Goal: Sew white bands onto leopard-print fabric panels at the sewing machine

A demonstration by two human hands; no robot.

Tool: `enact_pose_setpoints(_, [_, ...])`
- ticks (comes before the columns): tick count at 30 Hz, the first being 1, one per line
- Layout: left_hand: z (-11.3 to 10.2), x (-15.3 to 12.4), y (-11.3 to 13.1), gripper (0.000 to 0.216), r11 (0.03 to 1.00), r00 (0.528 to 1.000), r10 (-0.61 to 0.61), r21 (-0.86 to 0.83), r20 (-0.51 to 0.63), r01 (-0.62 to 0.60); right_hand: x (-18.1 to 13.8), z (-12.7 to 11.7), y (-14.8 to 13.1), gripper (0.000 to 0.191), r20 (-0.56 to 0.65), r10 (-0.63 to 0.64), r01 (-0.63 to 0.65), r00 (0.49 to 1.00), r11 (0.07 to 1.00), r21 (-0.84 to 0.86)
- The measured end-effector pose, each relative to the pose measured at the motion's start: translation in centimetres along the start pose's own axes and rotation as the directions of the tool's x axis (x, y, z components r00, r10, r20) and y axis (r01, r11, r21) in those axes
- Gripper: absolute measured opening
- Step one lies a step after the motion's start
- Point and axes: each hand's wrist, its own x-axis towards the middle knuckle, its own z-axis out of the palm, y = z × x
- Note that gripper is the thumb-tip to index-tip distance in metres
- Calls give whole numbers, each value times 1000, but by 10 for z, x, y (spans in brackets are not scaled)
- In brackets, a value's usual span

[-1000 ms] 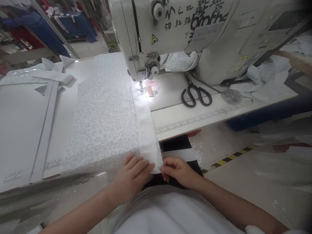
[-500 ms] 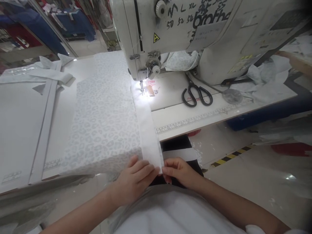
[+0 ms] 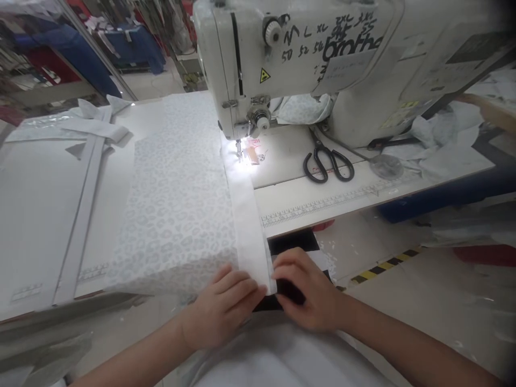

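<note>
A pale leopard-print fabric (image 3: 181, 199) lies on the sewing table, its near end hanging over the front edge. Along its right side runs a plain white fabric strip (image 3: 248, 220), which reaches up under the lit needle area of the sewing machine (image 3: 242, 64). My left hand (image 3: 226, 306) is closed on the near end of the strip, thumb hidden beneath. Just to the right is my right hand (image 3: 310, 293), its thumb and curled fingers apart. Its fingertips are at the strip's right edge; whether they touch it is unclear.
Black-handled scissors (image 3: 322, 161) rest on the machine bed, behind a printed ruler (image 3: 314, 207). Long white strips (image 3: 86, 204) lie at the left of the table. Crumpled fabric (image 3: 439, 131) sits at the right. Striped tape (image 3: 387, 266) marks the floor.
My right hand's thumb has parted from its fingers, releasing the strip's edge. My left hand keeps its place on the strip. The whole view has shifted slightly.
</note>
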Motion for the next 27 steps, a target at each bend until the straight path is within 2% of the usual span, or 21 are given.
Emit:
enact_pose_setpoints(2, [-6,7,3,21,1000,1000,14,-7,2,-14,7,-6,-3,19,95,-239,254,966,942,-218])
enact_pose_setpoints(3, [-9,11,3,19,999,1000,9,-31,16,-8,10,-8,-5,17,145,-298,328,943,906,-268])
enact_pose_setpoints(5, [-17,22,-2,14,987,998,-47,-155,45,54,16,-9,-7,13,201,-339,388,919,867,-314])
enact_pose_setpoints(8, [-28,36,-24,13,918,959,-278,-281,50,281,21,-9,-10,15,225,-315,377,922,863,-337])
enact_pose_setpoints(10, [-33,42,-45,19,900,921,-386,-197,47,388,23,-9,-9,17,202,-323,376,924,858,-349])
enact_pose_setpoints(11, [-34,43,-56,22,904,913,-403,-129,66,408,24,-9,-7,19,179,-330,374,927,855,-360])
enact_pose_setpoints(14, [-35,45,-81,33,924,909,-379,8,172,383,34,-9,0,21,142,-340,369,930,854,-368])
enact_pose_setpoints(18, [-36,49,-102,38,928,894,-373,82,246,364,54,-13,11,19,167,-332,370,928,865,-339])
enact_pose_setpoints(23, [-41,59,-131,41,919,877,-393,134,275,370,75,-19,22,17,178,-309,354,934,856,-377])
enact_pose_setpoints(27, [-42,68,-146,36,934,909,-346,177,230,311,94,-25,29,21,180,-326,371,928,847,-380])
